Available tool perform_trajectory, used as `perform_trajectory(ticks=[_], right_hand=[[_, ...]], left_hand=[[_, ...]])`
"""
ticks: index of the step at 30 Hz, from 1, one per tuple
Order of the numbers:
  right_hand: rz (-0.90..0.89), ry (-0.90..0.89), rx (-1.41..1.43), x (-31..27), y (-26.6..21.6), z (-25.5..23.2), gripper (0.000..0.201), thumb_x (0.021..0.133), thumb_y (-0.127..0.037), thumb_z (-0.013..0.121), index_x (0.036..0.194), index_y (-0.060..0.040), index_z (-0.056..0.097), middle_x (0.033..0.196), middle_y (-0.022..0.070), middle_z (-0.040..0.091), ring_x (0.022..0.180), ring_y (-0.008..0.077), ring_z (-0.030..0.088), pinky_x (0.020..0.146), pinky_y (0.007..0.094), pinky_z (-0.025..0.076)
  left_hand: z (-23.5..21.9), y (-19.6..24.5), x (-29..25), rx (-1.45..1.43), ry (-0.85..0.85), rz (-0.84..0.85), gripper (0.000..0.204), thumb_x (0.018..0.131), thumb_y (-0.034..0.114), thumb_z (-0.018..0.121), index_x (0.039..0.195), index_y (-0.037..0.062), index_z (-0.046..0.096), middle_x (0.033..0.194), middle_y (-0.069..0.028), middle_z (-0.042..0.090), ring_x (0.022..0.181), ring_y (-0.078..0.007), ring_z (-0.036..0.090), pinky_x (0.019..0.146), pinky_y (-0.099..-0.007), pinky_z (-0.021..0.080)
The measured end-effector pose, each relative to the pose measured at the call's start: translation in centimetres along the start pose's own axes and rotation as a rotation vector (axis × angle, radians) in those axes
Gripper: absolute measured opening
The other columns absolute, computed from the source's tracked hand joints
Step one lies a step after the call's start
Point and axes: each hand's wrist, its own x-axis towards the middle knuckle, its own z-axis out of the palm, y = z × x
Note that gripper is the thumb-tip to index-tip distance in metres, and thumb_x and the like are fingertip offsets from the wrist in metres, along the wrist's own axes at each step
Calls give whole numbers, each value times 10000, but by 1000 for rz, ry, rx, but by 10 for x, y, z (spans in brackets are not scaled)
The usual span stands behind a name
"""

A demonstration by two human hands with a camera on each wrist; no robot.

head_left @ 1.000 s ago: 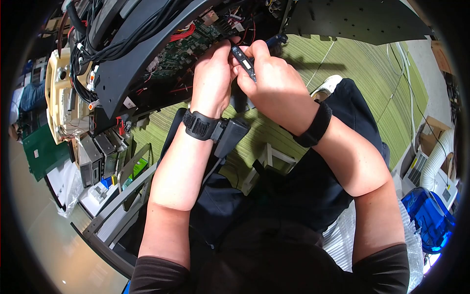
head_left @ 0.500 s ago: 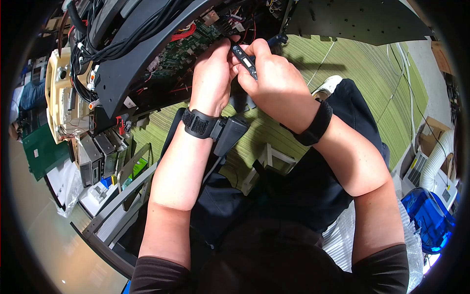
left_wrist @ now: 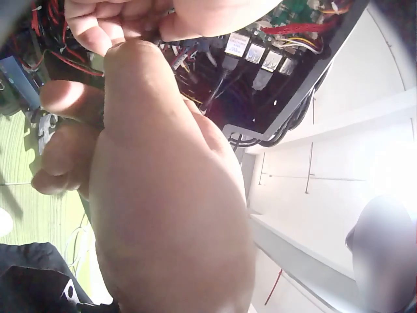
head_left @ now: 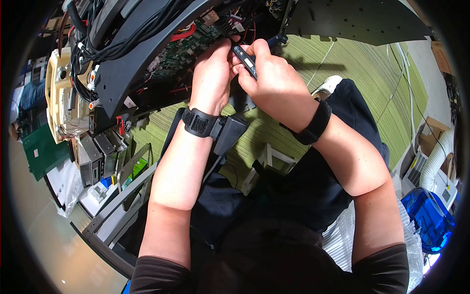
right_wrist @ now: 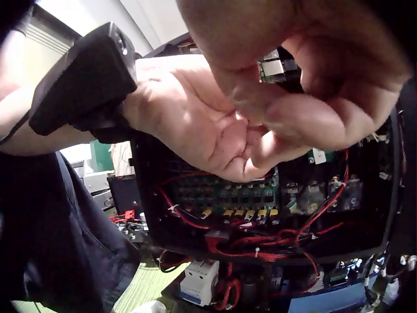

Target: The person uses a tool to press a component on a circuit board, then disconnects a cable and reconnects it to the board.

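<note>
Between the thumb and fingers of my right hand [head_left: 274,78] is a slim black pen-shaped tool [head_left: 247,63] with a small light window, slanting up to the left. Its far end meets my left hand [head_left: 211,76], which reaches to the edge of a green circuit board [head_left: 183,51] inside a black housing [head_left: 113,83]. In the right wrist view, the fingers of my left hand [right_wrist: 189,117] bend towards my right hand [right_wrist: 313,120]. Whether they pinch anything I cannot tell. Left thumb and right fingers come close together in the left wrist view.
Red wires [right_wrist: 260,251] and connectors fill the housing below the hands. Black cables [head_left: 137,39] run over its outside. A dark panel [head_left: 352,19] juts out at the upper right. A metal frame [head_left: 110,213] stands at the left, a blue see-through container [head_left: 426,215] at the right.
The black tool has shifted and turned very slightly in my right hand. Both hands otherwise stay where they were at the board.
</note>
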Motion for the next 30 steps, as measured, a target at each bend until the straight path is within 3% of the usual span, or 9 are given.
perform_trajectory(ticks=[2,4,5,7,11,16,17,19,30], right_hand=[[-10,8,27,1,3,2,328,876,-191,559,1060,44,422,802,262,624,772,390,634,672,431,510],[-12,-4,94,2,5,4,348,871,-183,569,1075,56,420,843,260,628,807,382,636,700,407,508],[-12,-4,94,2,4,3,348,871,-183,569,1075,56,420,843,260,628,807,382,636,700,407,508],[45,-17,98,2,2,2,380,858,-200,588,1080,62,426,854,247,635,810,380,639,708,394,506],[23,11,122,3,7,4,422,841,-226,614,1074,73,428,840,225,644,771,340,652,709,371,504],[150,-69,222,4,4,-3,470,815,-265,652,1051,77,433,759,151,631,693,170,622,649,292,484],[149,-70,222,3,5,-3,470,815,-265,652,1051,77,433,759,151,631,693,170,622,649,292,484],[57,-78,265,2,10,-3,444,799,-212,613,992,129,406,806,247,626,768,313,660,658,344,516],[116,-146,221,0,8,-8,455,802,-258,628,953,122,429,734,262,603,727,318,651,622,349,504]], left_hand=[[-1,0,1,-2,-2,-3,242,941,179,467,1041,-11,578,832,-76,629,658,-81,539,573,-209,447],[-3,0,2,10,-14,-21,271,962,191,453,1084,-14,580,865,-87,636,739,-119,570,710,-243,477],[-4,0,3,10,-14,-21,271,962,191,453,1084,-14,580,865,-87,636,739,-119,570,710,-243,477],[-4,-1,3,17,-12,-9,244,942,182,468,1053,-8,575,852,-83,641,663,-83,546,583,-207,456],[-5,1,2,26,-13,-22,244,943,185,467,1057,-1,576,858,-85,646,672,-84,559,597,-207,461],[-4,1,1,45,9,-30,244,946,197,465,1061,15,580,908,-106,660,691,-86,576,623,-210,467],[-4,1,1,44,10,-29,244,946,197,465,1061,15,580,908,-106,660,691,-86,576,623,-210,467],[-5,2,1,81,-9,-47,295,969,217,444,1134,-1,556,967,-105,658,737,-94,558,691,-222,470],[-4,2,-1,78,3,-54,304,971,230,450,1150,7,552,978,-99,654,747,-89,547,685,-225,470]])
